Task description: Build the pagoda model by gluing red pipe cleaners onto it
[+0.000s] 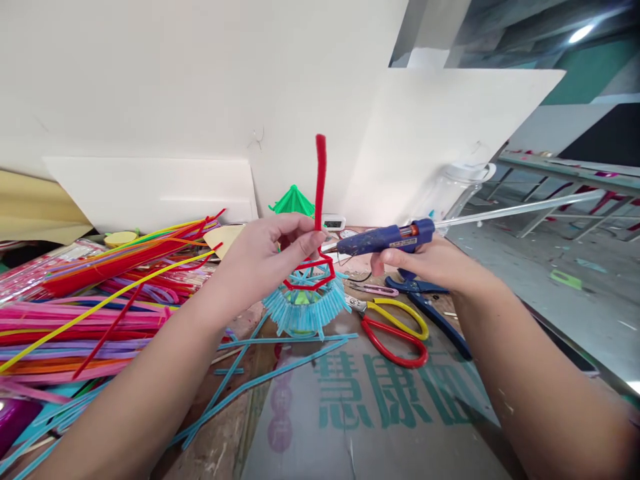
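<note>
My left hand point(285, 250) pinches a red pipe cleaner point(321, 180) whose free end points straight up. Its lower part bends into a red angular outline point(310, 285) over a light blue fringed pipe-cleaner piece point(300, 310). In my right hand point(425, 263) is a blue hot glue gun point(380, 240), with a long clear glue stick point(520, 212) sticking out of its back. The gun's nozzle meets the red pipe cleaner close to my left fingertips; whether they touch I cannot tell. Behind my left hand stands a green umbrella-like piece point(294, 200).
Pipe cleaners in many colours point(100, 320) are heaped at the left. Scissors with red and yellow handles point(395, 333), blue-handled pliers point(435, 313) and a pink cutter point(373, 289) lie at centre right. A clear bottle point(450, 190) stands behind. Loose blue pipe cleaners point(280, 377) cross the front.
</note>
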Motion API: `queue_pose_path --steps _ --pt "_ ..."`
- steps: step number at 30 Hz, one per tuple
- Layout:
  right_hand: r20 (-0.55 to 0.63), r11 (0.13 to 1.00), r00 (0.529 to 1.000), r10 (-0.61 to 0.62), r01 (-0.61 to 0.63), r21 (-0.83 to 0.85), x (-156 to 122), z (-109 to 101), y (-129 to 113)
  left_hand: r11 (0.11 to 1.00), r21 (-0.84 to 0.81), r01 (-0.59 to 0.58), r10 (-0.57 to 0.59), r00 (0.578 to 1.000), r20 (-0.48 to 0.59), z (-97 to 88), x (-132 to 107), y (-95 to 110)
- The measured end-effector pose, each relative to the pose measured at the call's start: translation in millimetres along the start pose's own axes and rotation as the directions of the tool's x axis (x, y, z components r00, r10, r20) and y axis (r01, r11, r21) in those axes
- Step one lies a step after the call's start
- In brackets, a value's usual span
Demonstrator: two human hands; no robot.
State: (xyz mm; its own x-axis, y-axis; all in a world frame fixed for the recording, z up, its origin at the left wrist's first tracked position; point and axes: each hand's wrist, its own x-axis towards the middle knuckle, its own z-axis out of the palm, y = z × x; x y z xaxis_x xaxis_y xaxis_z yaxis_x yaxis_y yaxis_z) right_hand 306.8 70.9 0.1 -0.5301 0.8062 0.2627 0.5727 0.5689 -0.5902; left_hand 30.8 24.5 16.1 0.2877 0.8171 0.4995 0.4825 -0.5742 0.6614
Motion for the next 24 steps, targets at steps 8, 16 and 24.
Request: queue_pose_path --steps 8,16,24 --pt "-0.040 1.000 0.999 0.005 -0.004 0.011 3.8 18.7 -23.8 0.999 -0.041 0.004 -0.004 1.000 0.000 1.9 0.0 -3.2" --pt "-0.025 0.999 0.999 -0.046 0.047 0.020 6.0 21.8 -27.3 0.997 -0.071 -0.008 0.009 1.000 0.020 1.4 -0.3 -0.6" --pt "-0.062 0.997 0.998 0.015 -0.011 0.074 5.6 25.0 -29.0 0.997 -0.083 0.005 -0.003 1.000 0.024 1.6 -0.2 -1.3"
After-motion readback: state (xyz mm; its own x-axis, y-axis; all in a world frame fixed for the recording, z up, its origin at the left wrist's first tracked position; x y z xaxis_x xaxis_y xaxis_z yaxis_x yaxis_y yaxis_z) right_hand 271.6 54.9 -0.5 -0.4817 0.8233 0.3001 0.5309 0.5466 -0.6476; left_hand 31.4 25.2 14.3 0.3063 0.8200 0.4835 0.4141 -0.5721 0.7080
